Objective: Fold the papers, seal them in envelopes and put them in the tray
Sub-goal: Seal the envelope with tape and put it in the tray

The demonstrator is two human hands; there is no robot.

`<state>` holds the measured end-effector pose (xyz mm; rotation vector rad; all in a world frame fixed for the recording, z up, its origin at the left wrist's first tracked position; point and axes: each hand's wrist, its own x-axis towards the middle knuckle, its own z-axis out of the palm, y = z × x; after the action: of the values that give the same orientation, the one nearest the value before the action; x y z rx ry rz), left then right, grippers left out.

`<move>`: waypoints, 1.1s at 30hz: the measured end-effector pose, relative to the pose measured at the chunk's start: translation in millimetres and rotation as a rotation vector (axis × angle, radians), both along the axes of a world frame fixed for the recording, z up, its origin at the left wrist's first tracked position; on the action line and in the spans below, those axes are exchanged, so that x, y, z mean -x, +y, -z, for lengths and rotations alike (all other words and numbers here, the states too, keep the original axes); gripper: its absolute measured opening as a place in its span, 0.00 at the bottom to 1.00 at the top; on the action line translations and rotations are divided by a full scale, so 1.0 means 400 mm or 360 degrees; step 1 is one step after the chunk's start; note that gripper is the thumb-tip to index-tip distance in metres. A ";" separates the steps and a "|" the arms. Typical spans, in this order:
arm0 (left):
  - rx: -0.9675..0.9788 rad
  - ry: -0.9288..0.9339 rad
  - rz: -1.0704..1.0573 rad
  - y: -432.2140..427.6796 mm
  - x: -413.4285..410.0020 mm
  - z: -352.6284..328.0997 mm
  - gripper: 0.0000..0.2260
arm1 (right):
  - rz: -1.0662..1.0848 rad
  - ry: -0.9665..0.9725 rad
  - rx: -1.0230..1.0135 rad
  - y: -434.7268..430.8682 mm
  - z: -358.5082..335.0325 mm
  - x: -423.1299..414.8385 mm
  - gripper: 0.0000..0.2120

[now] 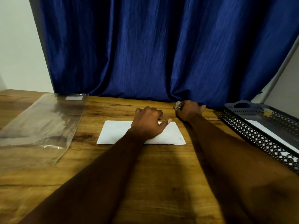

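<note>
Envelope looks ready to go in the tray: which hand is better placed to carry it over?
Probably the left. The left hand already rests on the white envelope, while the right hand is closed around a small object I cannot identify. The tray lies on the right, so the left must cross over.

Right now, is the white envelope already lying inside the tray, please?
No, the white envelope lies on the wooden table under the left hand, beside the tray.

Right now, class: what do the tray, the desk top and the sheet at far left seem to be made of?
Tray: probably dark plastic, matte, with a lattice-cut wall and moulded handle.
Desk top: wood or wood-look laminate, with brown grain streaks.
Sheet: clear glossy plastic film; the grain shows through under glare.
</note>
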<state>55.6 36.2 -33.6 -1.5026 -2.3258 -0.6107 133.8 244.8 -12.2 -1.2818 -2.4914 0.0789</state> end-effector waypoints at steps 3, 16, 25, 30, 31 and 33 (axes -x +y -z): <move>-0.0015 0.0006 -0.0033 0.001 -0.002 -0.003 0.20 | -0.0066 0.0296 -0.0024 -0.003 0.011 -0.007 0.14; -0.0330 -0.0314 -0.0175 -0.017 -0.004 -0.009 0.24 | -0.1006 0.0786 0.0495 -0.106 0.031 -0.072 0.07; -0.0055 0.0114 -0.0088 -0.001 -0.041 -0.016 0.23 | -0.0276 -0.0018 -0.0051 -0.003 -0.021 -0.081 0.15; 0.0072 0.0047 -0.0061 0.012 -0.032 -0.003 0.21 | -0.0370 0.0329 0.0149 0.031 -0.005 -0.070 0.18; 0.0083 0.0027 -0.0066 0.012 -0.029 -0.002 0.21 | -0.0362 0.0500 0.0207 0.045 -0.004 -0.073 0.18; 0.0084 -0.0009 -0.0068 0.012 -0.026 -0.003 0.21 | -0.0272 0.0830 0.0299 0.076 -0.015 -0.078 0.12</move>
<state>65.9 41.1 -32.3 -1.4714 -2.3896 -0.5475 165.2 275.2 -6.1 -0.9528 -2.1616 0.6180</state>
